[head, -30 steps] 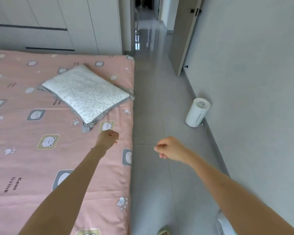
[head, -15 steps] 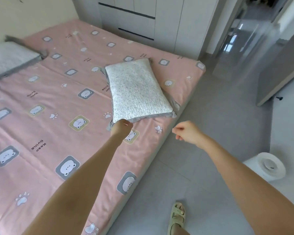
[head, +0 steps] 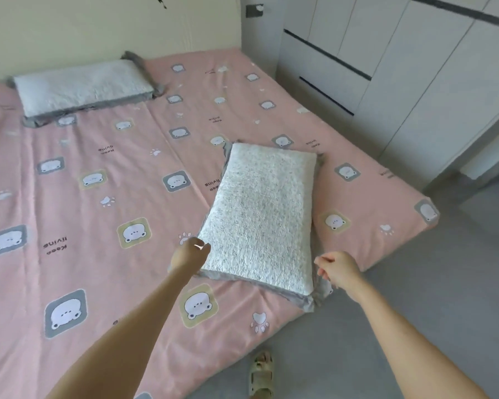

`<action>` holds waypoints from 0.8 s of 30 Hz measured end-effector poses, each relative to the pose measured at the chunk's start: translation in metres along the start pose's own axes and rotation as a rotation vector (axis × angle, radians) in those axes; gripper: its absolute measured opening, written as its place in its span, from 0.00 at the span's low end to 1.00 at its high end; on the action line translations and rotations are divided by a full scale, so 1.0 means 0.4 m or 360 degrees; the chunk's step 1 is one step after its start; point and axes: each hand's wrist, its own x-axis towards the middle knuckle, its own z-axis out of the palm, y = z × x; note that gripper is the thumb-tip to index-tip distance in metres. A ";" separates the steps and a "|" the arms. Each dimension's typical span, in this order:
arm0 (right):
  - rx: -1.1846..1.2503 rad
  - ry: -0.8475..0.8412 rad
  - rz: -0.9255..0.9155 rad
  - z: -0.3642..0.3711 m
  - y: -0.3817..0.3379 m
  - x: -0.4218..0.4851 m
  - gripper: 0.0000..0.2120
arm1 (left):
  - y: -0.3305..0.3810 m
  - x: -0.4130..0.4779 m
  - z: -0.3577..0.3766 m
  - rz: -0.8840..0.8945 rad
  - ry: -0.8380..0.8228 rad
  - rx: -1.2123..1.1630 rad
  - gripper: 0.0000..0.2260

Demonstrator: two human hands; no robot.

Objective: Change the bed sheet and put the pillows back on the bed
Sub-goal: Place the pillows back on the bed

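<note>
A pink bed sheet [head: 104, 174] printed with bears covers the mattress. A white textured pillow with a grey border [head: 261, 214] lies at an angle near the bed's near right edge. My left hand [head: 189, 254] is at its near left corner, fingers curled against the edge with the thumb on top. My right hand [head: 339, 270] hovers loosely curled just right of the pillow's near right corner, a small gap from it. A second matching pillow [head: 81, 86] lies flat at the head of the bed by the wall.
Grey wardrobe doors [head: 386, 59] stand close along the bed's far side. Grey tiled floor [head: 415, 298] runs along the near right edge of the bed. My sandalled foot [head: 260, 372] stands on it by the mattress.
My view has swung left from the hallway towards the bed's head. Both hands have closed in on the near pillow, the left from the sheet onto its corner.
</note>
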 end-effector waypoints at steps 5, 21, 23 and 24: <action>-0.0151 -0.0134 -0.0035 -0.061 0.000 0.273 0.14 | 0.149 0.181 0.092 -0.0037 0.0055 0.0201 0.18; 0.0008 -0.0355 0.0370 -0.058 -0.057 1.071 0.43 | 0.316 0.638 0.436 -0.0476 0.0376 0.0357 0.26; 0.0008 -0.0353 0.0526 -0.012 -0.047 1.143 0.44 | 0.329 0.703 0.475 -0.0328 0.0561 0.0323 0.20; 0.0048 -0.0350 0.0599 0.018 -0.041 1.178 0.44 | 0.337 0.737 0.491 -0.0294 0.0599 0.0358 0.19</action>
